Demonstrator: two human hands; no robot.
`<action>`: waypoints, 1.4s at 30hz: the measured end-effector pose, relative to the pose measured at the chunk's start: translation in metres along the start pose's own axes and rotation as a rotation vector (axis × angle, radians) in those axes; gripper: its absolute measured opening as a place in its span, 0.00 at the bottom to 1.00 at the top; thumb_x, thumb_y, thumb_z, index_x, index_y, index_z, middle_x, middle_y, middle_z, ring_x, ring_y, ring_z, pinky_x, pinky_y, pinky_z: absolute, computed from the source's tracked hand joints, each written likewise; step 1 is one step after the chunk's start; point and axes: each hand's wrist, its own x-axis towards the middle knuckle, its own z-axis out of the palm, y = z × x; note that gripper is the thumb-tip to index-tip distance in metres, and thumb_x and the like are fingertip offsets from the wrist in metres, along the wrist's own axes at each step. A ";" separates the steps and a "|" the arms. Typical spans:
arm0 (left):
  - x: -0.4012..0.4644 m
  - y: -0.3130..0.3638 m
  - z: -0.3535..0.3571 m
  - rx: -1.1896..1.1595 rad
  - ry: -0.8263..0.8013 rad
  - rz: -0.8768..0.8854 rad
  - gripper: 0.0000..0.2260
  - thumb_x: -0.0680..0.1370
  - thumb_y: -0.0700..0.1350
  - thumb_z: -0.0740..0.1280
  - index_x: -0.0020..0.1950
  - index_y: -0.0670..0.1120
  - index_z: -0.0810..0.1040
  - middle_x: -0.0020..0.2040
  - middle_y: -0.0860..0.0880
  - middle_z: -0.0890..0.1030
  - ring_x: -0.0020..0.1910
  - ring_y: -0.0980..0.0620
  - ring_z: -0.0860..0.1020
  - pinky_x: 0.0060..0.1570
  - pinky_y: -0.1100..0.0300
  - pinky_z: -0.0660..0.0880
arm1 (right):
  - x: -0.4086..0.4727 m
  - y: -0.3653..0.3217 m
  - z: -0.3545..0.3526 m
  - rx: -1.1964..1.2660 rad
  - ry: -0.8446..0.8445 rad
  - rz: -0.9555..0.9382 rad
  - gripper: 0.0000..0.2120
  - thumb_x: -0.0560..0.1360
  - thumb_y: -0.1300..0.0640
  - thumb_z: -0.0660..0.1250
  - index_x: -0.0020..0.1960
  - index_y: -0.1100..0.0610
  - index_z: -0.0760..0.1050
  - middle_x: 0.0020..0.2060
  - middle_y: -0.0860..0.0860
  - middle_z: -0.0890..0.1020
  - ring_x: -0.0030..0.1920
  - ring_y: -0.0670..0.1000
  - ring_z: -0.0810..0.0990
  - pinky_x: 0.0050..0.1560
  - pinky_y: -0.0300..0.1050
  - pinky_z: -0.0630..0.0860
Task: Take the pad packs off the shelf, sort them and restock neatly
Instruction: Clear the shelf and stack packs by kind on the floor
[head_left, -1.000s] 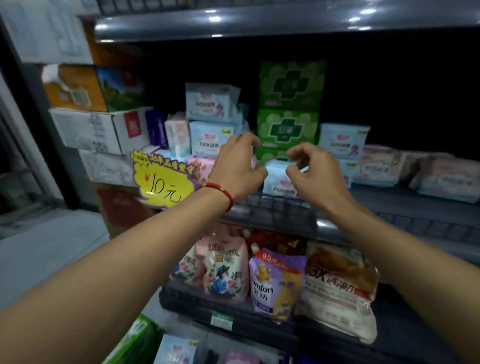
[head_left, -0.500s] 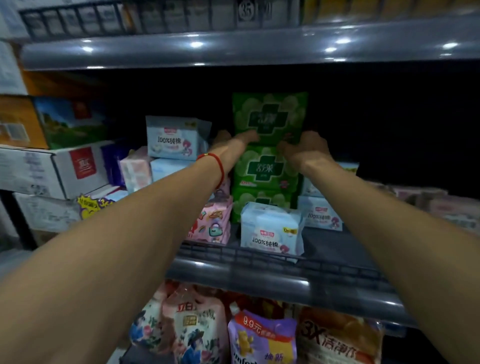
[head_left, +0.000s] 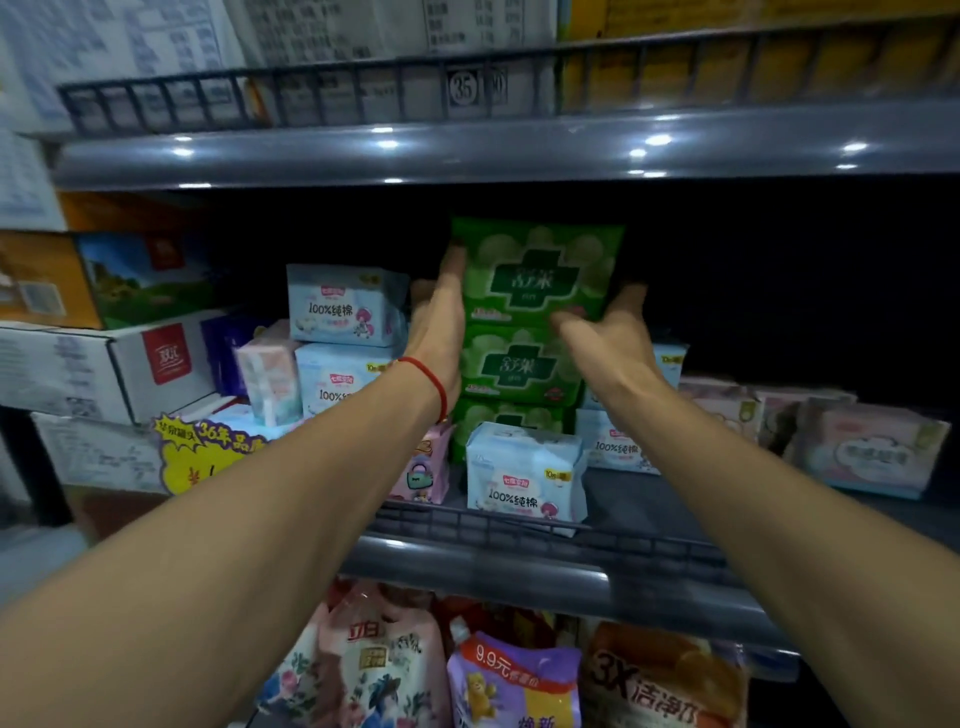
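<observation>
Both hands are on the top green plastic pad pack with the dark cross logo (head_left: 537, 273), topmost of a three-high green stack at the back of the grey metal shelf (head_left: 675, 499): left hand (head_left: 441, 327) flat against its left edge with fingers straight, right hand (head_left: 608, 338) cupped round its lower right corner. A light-blue pad pack printed "100%" (head_left: 524, 475) stands in front of the stack at the shelf's wire rail. More light-blue packs (head_left: 345, 306) are stacked to the left, pink packs (head_left: 872, 449) lie to the right.
</observation>
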 end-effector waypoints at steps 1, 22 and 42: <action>-0.009 -0.001 -0.002 -0.022 -0.014 0.012 0.45 0.57 0.79 0.73 0.67 0.55 0.77 0.58 0.43 0.85 0.53 0.38 0.85 0.54 0.36 0.80 | -0.005 0.003 -0.004 0.034 -0.003 -0.005 0.29 0.78 0.54 0.70 0.74 0.57 0.60 0.56 0.49 0.79 0.56 0.53 0.79 0.50 0.43 0.73; -0.226 0.040 -0.061 0.259 0.093 0.302 0.23 0.75 0.65 0.60 0.58 0.50 0.77 0.55 0.45 0.82 0.58 0.43 0.81 0.59 0.37 0.78 | -0.167 -0.009 -0.032 0.162 -0.199 -0.178 0.38 0.69 0.46 0.80 0.67 0.47 0.57 0.62 0.42 0.76 0.61 0.36 0.76 0.64 0.40 0.77; -0.388 -0.073 -0.455 0.568 0.457 -0.223 0.29 0.69 0.36 0.79 0.68 0.45 0.74 0.56 0.45 0.85 0.51 0.52 0.84 0.46 0.57 0.83 | -0.341 0.049 0.272 0.251 -0.826 0.477 0.28 0.63 0.55 0.86 0.58 0.52 0.77 0.51 0.48 0.86 0.48 0.48 0.85 0.46 0.43 0.84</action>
